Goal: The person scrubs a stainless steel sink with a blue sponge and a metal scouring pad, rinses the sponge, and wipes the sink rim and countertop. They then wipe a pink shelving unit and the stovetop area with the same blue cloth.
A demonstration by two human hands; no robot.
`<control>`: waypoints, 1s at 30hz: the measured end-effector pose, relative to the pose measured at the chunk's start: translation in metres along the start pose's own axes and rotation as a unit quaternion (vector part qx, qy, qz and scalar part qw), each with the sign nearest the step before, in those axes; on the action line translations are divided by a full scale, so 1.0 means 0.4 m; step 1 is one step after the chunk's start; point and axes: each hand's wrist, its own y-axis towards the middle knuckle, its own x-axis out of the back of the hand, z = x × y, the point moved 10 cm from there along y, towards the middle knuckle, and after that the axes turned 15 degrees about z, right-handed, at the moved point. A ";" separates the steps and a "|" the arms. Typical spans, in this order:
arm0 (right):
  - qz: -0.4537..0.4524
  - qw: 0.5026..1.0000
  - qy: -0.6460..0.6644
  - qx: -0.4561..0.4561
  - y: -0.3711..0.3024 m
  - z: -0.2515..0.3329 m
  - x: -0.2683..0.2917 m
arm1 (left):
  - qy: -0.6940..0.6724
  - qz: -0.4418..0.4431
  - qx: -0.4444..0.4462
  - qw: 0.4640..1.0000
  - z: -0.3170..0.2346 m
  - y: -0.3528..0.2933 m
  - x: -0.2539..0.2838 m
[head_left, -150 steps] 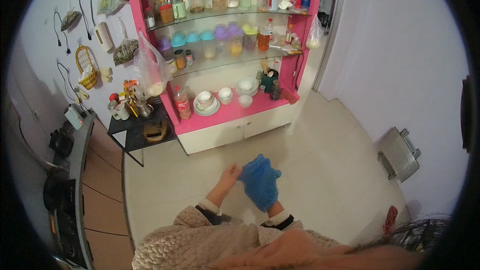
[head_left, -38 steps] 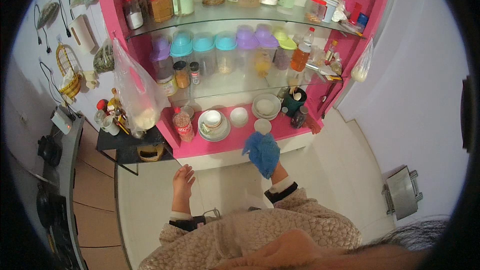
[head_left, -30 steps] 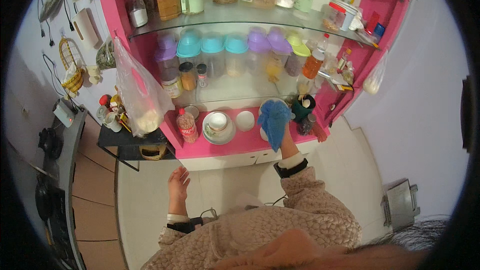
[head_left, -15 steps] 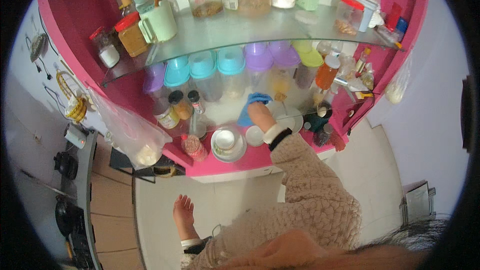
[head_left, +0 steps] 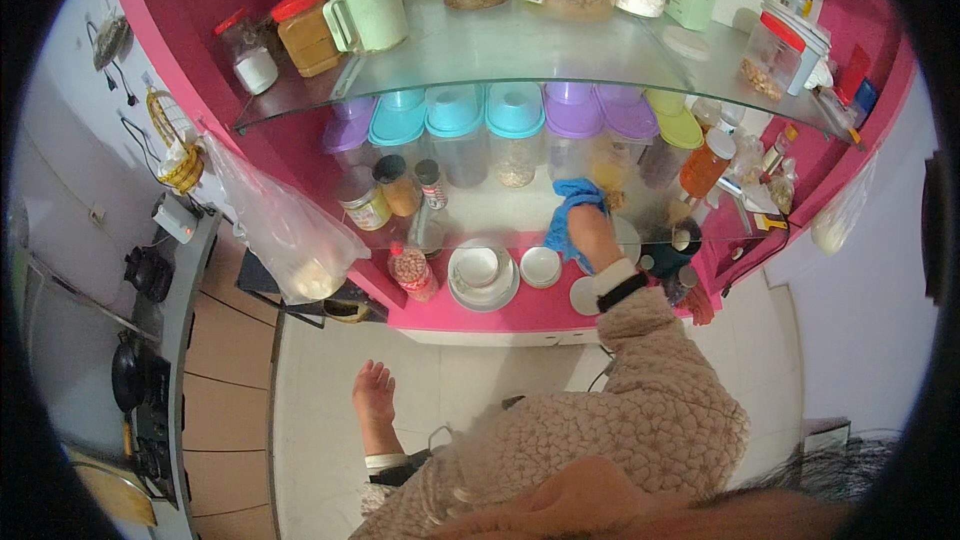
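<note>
My right hand [head_left: 593, 234] is closed on a crumpled blue cloth [head_left: 572, 194], reaching into the pink shelf unit. The cloth is over the lower glass shelf, in front of the purple-lidded containers [head_left: 574, 118]; whether it presses on the glass is hard to tell. Part of the cloth is hidden under the hand. Low at my left side, away from the shelves, my left hand [head_left: 375, 395] is held over the floor with its fingers stretched out and nothing in it. Below the right hand, stacked white bowls [head_left: 482, 275] and small dishes [head_left: 541, 266] stand on the pink bottom board.
Blue-lidded containers [head_left: 456, 115] line the back. Spice jars [head_left: 397, 188] stand left on the lower shelf, and an orange-brown bottle [head_left: 706, 165] right. The upper glass shelf [head_left: 530, 52] carries jars and a green mug [head_left: 375, 10]. A plastic bag [head_left: 285, 230] hangs at the left.
The view has shifted, so the shelves sit further right in it. My right hand has moved slightly right with the cloth, which looks more bunched. My left hand stays low and open.
</note>
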 end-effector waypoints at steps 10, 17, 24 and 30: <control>0.063 0.943 0.033 0.326 -0.142 0.453 -0.139 | -0.039 0.118 0.036 0.992 0.040 0.047 -0.137; 0.269 0.761 0.565 0.170 -0.333 0.442 -0.265 | -0.077 0.117 0.037 0.989 0.008 -0.019 -0.067; 0.357 0.632 0.675 0.129 -0.473 0.659 -0.472 | -0.117 0.044 -0.027 0.992 -0.108 -0.143 0.194; 0.448 0.610 0.631 0.170 -0.605 0.968 -0.517 | -0.153 -0.074 -0.137 0.976 -0.238 -0.345 0.516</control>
